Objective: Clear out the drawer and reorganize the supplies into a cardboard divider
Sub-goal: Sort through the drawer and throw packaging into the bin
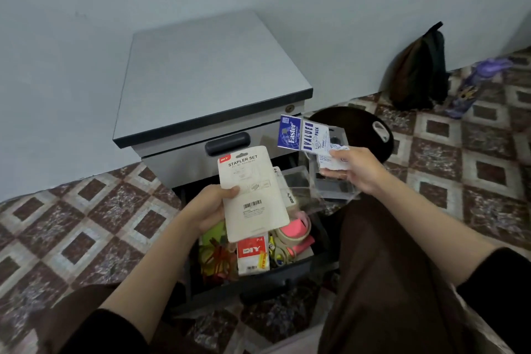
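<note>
- The left hand holds the stapler card above the drawer, with the thumb on the front and the fingers curled behind it. It pinches only the card's left edge, so I think the card could turn or slip back into the drawer.
- The right hand holds the blue Faster pack together with clear packs. The thumb is on top and the fingers are below.
- This stack looks loose and uneven. In my judgement 1 of the clear packs may slide out if the hand tilts or takes more things.
- The drawer is pulled out from the cabinet, in front of the person, and it is not cleared yet. A DIY pack, tape rolls and rubber bands lie in it.
- Both hands are full, so neither can take anything more before something is put down. The bands look tangled and may drag small things out with them.
- The cardboard divider is not in view, so I cannot tell where the packs should go. Things put down on the patterned floor could be hard to find.
</note>
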The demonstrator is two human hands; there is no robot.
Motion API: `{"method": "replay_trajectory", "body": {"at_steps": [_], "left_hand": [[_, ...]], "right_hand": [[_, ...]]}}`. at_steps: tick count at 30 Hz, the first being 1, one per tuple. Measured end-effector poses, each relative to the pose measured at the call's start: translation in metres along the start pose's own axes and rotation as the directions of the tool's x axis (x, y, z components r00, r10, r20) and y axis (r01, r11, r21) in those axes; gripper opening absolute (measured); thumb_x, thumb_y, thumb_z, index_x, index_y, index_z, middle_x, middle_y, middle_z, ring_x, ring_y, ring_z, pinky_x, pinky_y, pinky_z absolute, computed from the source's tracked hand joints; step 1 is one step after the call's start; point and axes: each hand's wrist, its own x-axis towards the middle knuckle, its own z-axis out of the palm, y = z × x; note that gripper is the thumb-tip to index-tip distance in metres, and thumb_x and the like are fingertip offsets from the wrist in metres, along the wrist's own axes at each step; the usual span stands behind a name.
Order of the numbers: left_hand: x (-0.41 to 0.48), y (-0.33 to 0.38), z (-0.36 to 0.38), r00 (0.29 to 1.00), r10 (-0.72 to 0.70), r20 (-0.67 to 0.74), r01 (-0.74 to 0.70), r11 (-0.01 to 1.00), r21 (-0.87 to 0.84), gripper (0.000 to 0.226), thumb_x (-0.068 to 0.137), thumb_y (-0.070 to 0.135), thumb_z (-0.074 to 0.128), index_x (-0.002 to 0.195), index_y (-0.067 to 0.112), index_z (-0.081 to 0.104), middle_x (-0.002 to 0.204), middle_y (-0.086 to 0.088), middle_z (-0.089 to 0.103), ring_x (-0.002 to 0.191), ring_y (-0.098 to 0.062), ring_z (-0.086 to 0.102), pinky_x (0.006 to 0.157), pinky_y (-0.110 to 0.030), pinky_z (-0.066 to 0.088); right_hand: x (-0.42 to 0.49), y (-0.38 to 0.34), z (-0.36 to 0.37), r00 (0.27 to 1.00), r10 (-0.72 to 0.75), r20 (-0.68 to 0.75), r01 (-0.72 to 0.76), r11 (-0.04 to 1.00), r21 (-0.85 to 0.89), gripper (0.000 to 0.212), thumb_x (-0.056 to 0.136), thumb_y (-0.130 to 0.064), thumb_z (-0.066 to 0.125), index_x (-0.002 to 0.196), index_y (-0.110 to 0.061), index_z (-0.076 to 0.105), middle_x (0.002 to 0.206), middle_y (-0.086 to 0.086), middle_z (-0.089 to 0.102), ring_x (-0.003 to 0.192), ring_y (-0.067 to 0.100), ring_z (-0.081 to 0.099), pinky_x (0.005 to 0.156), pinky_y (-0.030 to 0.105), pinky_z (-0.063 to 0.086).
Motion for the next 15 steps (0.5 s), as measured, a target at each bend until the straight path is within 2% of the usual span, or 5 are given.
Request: {"method": "replay_trajectory", "body": {"at_steps": [3,4,8,10,15], "left_hand": [[0.009,0.017,0.031,0.999,0.047,0.007,-0.047,0.999,0.019,0.028,0.097,0.002,0.039,0.123,0.001,0.049,0.120,-0.015,0.059,0.092,-0.023,0.062,0.070,-0.037,0.055],[0.014,0.022,0.041,0.998,0.060,0.006,-0.060,0.998,0.015,0.030,0.097,0.003,0.039,0.125,-0.001,0.048,0.122,-0.016,0.057,0.092,-0.024,0.062,0.072,-0.037,0.053],[0.035,0.037,0.080,0.996,0.085,0.000,-0.085,0.996,-0.007,0.034,0.097,0.002,0.039,0.131,-0.001,0.044,0.134,-0.019,0.051,0.115,-0.033,0.054,0.085,-0.044,0.046],[0.047,0.041,0.099,0.996,0.084,-0.014,-0.084,0.996,-0.031,0.035,0.097,0.001,0.039,0.132,0.000,0.044,0.135,-0.018,0.050,0.121,-0.034,0.050,0.090,-0.045,0.044],[0.073,0.044,0.139,0.997,0.076,-0.027,-0.078,0.995,-0.065,0.034,0.098,0.003,0.039,0.132,0.001,0.043,0.134,-0.016,0.051,0.121,-0.032,0.051,0.088,-0.042,0.045]], "right_hand": [[-0.005,-0.015,-0.020,0.998,-0.026,-0.049,0.027,0.999,0.018,0.031,0.094,0.002,0.047,0.122,0.014,0.048,0.113,0.024,0.060,0.082,0.029,0.063,0.053,0.028,0.058],[-0.006,-0.020,-0.026,0.997,-0.040,-0.064,0.041,0.999,0.020,0.030,0.094,0.002,0.047,0.122,0.014,0.049,0.113,0.024,0.061,0.081,0.028,0.064,0.053,0.029,0.058],[-0.012,-0.045,-0.047,0.992,-0.087,-0.095,0.092,0.995,0.047,0.025,0.095,0.000,0.046,0.118,0.010,0.052,0.090,0.014,0.065,0.063,0.020,0.067,0.050,0.026,0.056],[-0.012,-0.058,-0.057,0.987,-0.107,-0.117,0.116,0.991,0.074,0.025,0.095,0.000,0.047,0.117,0.010,0.052,0.089,0.013,0.065,0.059,0.019,0.068,0.047,0.023,0.054],[-0.011,-0.077,-0.085,0.979,-0.124,-0.161,0.152,0.972,0.180,0.020,0.095,-0.001,0.047,0.113,0.007,0.053,0.092,0.013,0.063,0.054,0.016,0.068,0.048,0.022,0.054]]}}
